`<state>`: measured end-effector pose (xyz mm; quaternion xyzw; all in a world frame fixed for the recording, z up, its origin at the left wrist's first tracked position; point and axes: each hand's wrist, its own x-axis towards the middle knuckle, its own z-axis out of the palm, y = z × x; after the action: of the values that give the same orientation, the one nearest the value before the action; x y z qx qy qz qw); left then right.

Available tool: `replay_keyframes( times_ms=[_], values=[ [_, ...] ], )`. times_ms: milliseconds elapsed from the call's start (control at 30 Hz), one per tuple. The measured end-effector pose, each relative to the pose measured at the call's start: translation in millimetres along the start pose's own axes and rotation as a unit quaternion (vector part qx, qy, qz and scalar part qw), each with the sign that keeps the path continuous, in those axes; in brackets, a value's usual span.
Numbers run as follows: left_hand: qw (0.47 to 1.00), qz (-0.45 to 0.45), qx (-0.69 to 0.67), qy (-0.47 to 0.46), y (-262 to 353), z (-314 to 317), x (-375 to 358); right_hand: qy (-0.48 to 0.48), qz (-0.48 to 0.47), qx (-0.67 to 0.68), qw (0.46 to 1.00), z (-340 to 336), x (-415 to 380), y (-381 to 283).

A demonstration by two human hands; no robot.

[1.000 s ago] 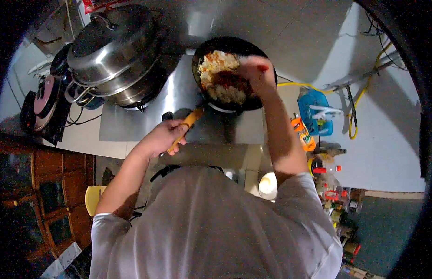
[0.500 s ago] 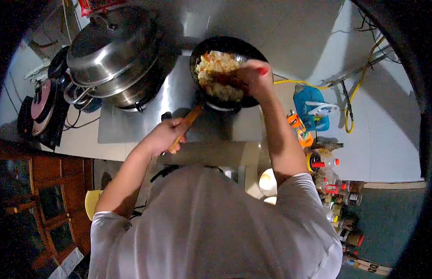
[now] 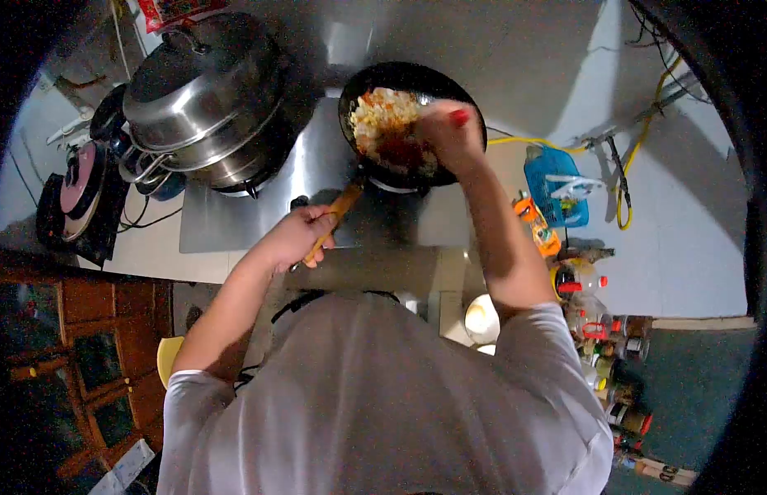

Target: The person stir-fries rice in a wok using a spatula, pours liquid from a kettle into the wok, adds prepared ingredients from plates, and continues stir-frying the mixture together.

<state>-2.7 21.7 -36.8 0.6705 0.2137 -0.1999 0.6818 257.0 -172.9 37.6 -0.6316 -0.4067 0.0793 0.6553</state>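
Note:
A black wok sits on the stove, tilted in this view, with fried rice inside, pale grains mixed with orange bits. My left hand is closed around its wooden handle. Over the wok's right side, my right hand is curled in a fist, slightly blurred. From the top of that fist shows the red end of a utensil; its working end is down among the food, where a dark reddish-brown patch shows, and I cannot tell its kind.
A large lidded steel steamer pot stands on the left burner. To the right are a blue plastic basket, an orange packet and several bottles and jars. A yellow hose runs along the right counter.
My right fist has shifted slightly left and up over the wok, and the food has been pushed about. The left hand keeps its grip; the whole view has shifted a little.

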Motion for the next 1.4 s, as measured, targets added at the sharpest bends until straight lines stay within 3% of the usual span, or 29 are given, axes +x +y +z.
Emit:
replay_keyframes(
  times_ms=[67, 133, 200, 233, 300, 333, 400, 467, 533, 633, 733, 767, 833, 900, 933, 1033, 1133, 1200, 1333, 1400],
  values=[
    [1.0, -0.001, -0.006, -0.009, 4, -4, 7, -0.054, -0.063, -0.026, 0.996, -7, 4, 2],
    [0.999, 0.023, 0.0, 0.023, -5, 2, 3, 0.061, 0.083, -0.048, 0.993, -6, 3, -26],
    [1.0, 0.018, 0.005, 0.013, 7, -1, 5, 0.037, 0.063, 0.001, 0.997, -6, 9, -26],
    [1.0, 0.001, -0.001, 0.012, 9, 0, 3, 0.011, -0.13, -0.15, 0.98, 4, 9, -6],
    [1.0, -0.011, -0.003, -0.01, 2, 1, 1, 0.029, -0.079, -0.029, 0.996, 6, -5, 18],
    [1.0, -0.003, 0.0, -0.008, 7, -2, 4, 0.166, 0.091, -0.054, 0.98, 1, 8, 5],
    [1.0, -0.003, -0.006, -0.004, 3, 3, -2, 0.155, 0.054, 0.089, 0.982, -29, 21, -31],
    [1.0, -0.004, -0.005, -0.001, 6, 2, 0, 0.182, 0.101, 0.265, 0.941, -63, 37, -51],
    [1.0, -0.024, -0.01, -0.002, 3, 6, -4, 0.285, 0.118, 0.168, 0.936, -80, 47, -70],
    [0.999, -0.001, -0.024, 0.021, 6, 5, -5, 0.332, 0.132, 0.072, 0.931, -95, 53, -61],
    [1.0, 0.0, 0.003, -0.02, 3, -2, 3, 0.349, 0.158, -0.035, 0.923, -137, 56, 5],
    [1.0, 0.004, 0.003, -0.015, 5, -3, 1, 0.358, 0.205, -0.149, 0.899, -152, 50, 42],
    [1.0, 0.005, 0.001, -0.015, 1, 2, -2, 0.362, 0.253, -0.265, 0.857, -144, 33, 51],
    [0.996, 0.005, -0.091, -0.003, 2, 0, 0, 0.419, 0.233, 0.05, 0.876, -97, 12, 17],
    [0.995, 0.005, -0.095, -0.002, -1, -3, 3, 0.384, 0.233, 0.151, 0.88, -105, 6, 14],
    [0.989, 0.023, -0.132, -0.055, -8, -8, 12, 0.378, 0.171, 0.191, 0.889, -85, -6, -38],
    [0.996, -0.003, -0.06, -0.062, -10, -8, 13, 0.405, 0.117, 0.165, 0.891, -93, -36, -19],
    [0.994, 0.084, 0.03, -0.058, -6, -8, 9, 0.474, 0.057, 0.011, 0.878, -83, -57, 7],
    [0.988, 0.106, 0.086, -0.077, -1, -10, 9, 0.579, 0.038, 0.234, 0.78, -76, -52, 32],
    [0.988, 0.112, 0.069, -0.077, -3, -10, 8, 0.554, 0.015, 0.306, 0.774, -80, -38, 40]
  ],
)
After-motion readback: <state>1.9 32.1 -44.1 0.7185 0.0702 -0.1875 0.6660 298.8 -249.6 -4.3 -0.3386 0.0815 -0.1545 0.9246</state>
